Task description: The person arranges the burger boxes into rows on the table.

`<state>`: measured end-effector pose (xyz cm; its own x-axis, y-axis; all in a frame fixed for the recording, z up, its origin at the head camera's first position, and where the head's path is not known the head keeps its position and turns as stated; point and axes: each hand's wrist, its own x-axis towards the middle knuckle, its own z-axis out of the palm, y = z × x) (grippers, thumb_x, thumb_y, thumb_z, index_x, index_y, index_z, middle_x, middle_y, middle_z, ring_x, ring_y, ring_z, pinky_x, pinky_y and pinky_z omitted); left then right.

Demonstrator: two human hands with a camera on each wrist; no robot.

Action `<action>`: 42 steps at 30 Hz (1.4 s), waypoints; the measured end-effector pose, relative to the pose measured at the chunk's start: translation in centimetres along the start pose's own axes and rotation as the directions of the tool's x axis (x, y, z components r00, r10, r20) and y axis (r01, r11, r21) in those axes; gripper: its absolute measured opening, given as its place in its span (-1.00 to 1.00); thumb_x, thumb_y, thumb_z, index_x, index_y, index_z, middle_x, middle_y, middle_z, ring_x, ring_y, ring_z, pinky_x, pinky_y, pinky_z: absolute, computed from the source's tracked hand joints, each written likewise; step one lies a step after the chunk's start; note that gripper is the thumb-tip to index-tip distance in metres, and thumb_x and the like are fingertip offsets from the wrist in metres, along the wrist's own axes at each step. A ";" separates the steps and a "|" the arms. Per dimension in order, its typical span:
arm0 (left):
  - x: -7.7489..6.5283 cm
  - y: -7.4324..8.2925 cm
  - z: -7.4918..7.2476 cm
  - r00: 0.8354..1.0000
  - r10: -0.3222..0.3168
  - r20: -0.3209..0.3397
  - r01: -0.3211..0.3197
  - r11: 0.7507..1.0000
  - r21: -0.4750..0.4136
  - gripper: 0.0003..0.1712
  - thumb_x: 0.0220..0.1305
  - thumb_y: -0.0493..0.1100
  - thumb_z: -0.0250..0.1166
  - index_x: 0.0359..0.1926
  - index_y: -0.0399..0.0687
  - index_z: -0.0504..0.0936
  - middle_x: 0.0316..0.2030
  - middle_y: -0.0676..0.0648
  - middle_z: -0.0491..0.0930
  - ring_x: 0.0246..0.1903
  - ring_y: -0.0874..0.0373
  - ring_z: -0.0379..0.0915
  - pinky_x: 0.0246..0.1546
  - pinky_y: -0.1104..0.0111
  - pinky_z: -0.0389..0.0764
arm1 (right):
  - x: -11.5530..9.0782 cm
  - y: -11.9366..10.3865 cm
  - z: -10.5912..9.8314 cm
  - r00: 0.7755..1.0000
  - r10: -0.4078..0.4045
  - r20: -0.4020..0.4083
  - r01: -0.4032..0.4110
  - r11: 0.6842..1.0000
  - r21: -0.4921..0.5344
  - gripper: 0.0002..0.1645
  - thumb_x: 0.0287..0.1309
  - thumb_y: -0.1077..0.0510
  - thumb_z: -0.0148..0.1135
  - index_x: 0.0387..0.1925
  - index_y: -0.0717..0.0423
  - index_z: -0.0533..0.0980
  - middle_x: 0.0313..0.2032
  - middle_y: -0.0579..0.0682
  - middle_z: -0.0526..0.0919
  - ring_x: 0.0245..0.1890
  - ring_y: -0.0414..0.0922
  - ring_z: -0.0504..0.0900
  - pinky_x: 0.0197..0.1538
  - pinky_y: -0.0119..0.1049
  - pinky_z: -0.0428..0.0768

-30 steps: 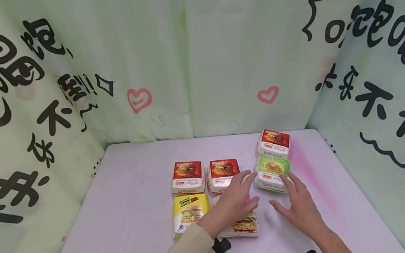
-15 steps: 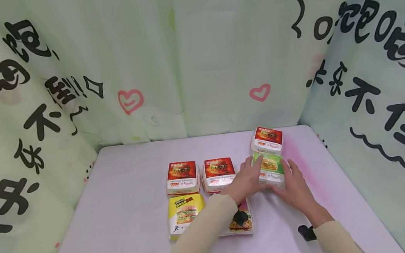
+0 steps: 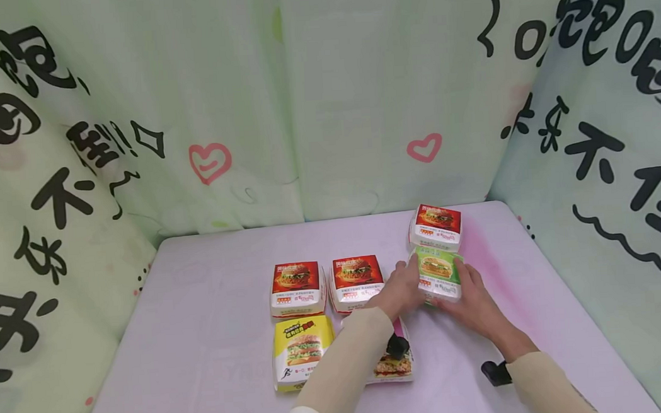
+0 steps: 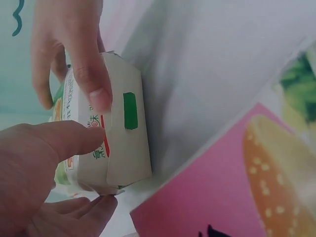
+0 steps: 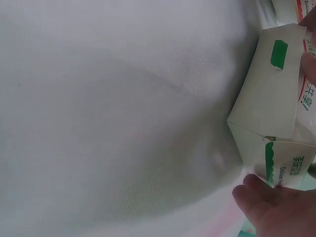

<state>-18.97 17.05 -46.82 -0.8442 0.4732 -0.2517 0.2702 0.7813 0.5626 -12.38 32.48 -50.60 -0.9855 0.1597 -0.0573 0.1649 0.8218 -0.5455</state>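
Observation:
A green-topped burger box (image 3: pixel 438 276) sits at the right of the table, held from both sides. My left hand (image 3: pixel 399 291) grips its left side; in the left wrist view the thumb lies across the front of the box (image 4: pixel 129 158) while other fingers reach round its side. My right hand (image 3: pixel 475 305) grips the opposite side, its thumb on the front face. Fingers curve along the side of the box (image 5: pixel 269 94) in the right wrist view. Directly behind it is a red-topped burger box (image 3: pixel 436 225).
Two red-topped burger boxes, one left (image 3: pixel 297 289) and one right (image 3: pixel 358 280), sit in a row to the left. In front of them lie a yellow burger box (image 3: pixel 302 353) and a pink one (image 3: pixel 394 370), partly hidden by my left sleeve (image 3: pixel 346 363). Printed curtains (image 3: pixel 352 104) surround the table.
Both hands have moved forward and closed in on the green-topped box, from standing apart beside it to gripping its two sides. The head view has shifted slightly.

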 end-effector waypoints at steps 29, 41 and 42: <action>-2.8 1.0 -0.2 0.972 0.218 -0.092 -0.189 0.949 0.251 0.00 -0.03 0.00 0.36 0.36 0.23 -0.04 0.31 0.00 0.02 0.10 0.14 0.19 -0.03 0.40 0.49 | -2.6 -1.2 -2.5 0.998 -0.053 -0.033 0.056 0.992 0.113 0.32 -0.13 -0.34 0.21 0.37 0.01 -0.41 0.36 0.25 -0.24 0.22 0.21 0.03 0.10 0.27 0.26; -4.7 1.3 -0.7 0.969 0.238 -0.072 -0.213 0.943 0.255 -0.01 -0.04 0.06 0.35 0.35 0.28 -0.02 0.30 0.05 0.05 0.11 0.17 0.21 -0.01 0.41 0.49 | -4.5 -1.6 -2.6 0.996 -0.082 -0.031 0.083 0.996 0.038 0.40 -0.21 -0.06 0.40 0.37 0.00 -0.44 0.33 0.32 -0.28 0.16 0.24 0.06 0.06 0.22 0.33; -4.9 1.4 -0.7 0.970 0.236 -0.066 -0.212 0.943 0.256 -0.02 -0.04 0.07 0.35 0.35 0.29 -0.01 0.30 0.06 0.05 0.10 0.18 0.21 -0.02 0.42 0.49 | -4.6 -1.6 -2.6 0.996 -0.085 -0.036 0.086 0.996 0.036 0.39 -0.20 -0.01 0.40 0.37 0.01 -0.43 0.32 0.33 -0.26 0.16 0.24 0.07 0.05 0.23 0.34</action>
<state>-14.75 15.52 -44.27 -0.7853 0.6162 -0.0591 0.5523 0.7406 0.3827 -7.97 31.84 -47.23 -0.9939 0.1088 0.0193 0.0777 0.8124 -0.5780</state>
